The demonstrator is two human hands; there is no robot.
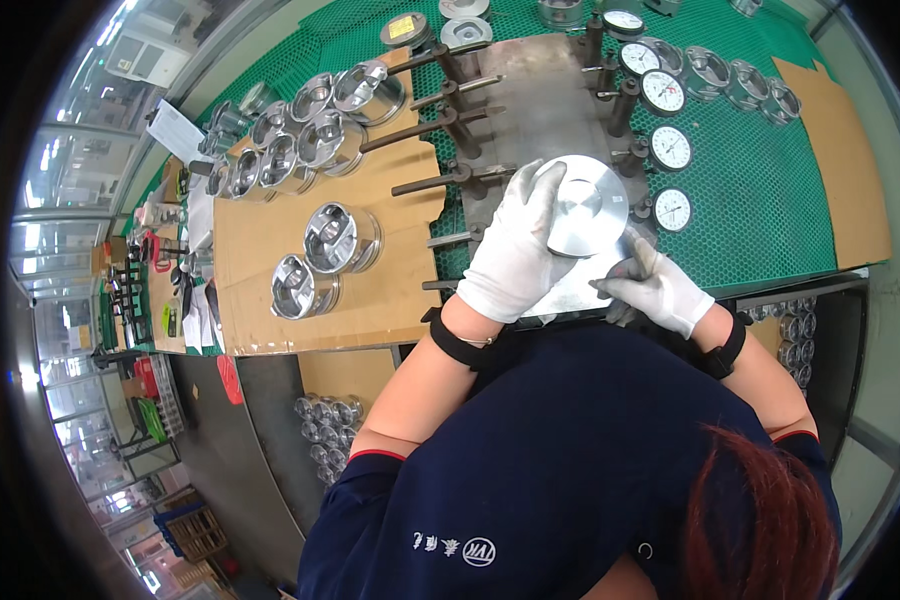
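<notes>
A bright silver piston (589, 207) with a smooth round crown is tilted toward me over the steel plate. My left hand (522, 235), in a white glove, is closed around its left side, fingers over the upper rim. At its lower right is my right hand (655, 285), gloved too, with greyed fingertips. Those fingers are bent and spread apart, close to the piston's lower edge; whether one touches it I cannot tell. Under both hands the steel plate (540, 90) carries a row of dark posts (460, 125) with rods on its left side.
Dial gauges (670, 148) line the plate's right side. Several pistons (342, 238) stand on brown cardboard (255, 240) at the left. More pistons (708, 70) rest on the green mat (760, 190) at the far right, beside another cardboard sheet (835, 160). Below the bench, pistons (328, 430) are stacked.
</notes>
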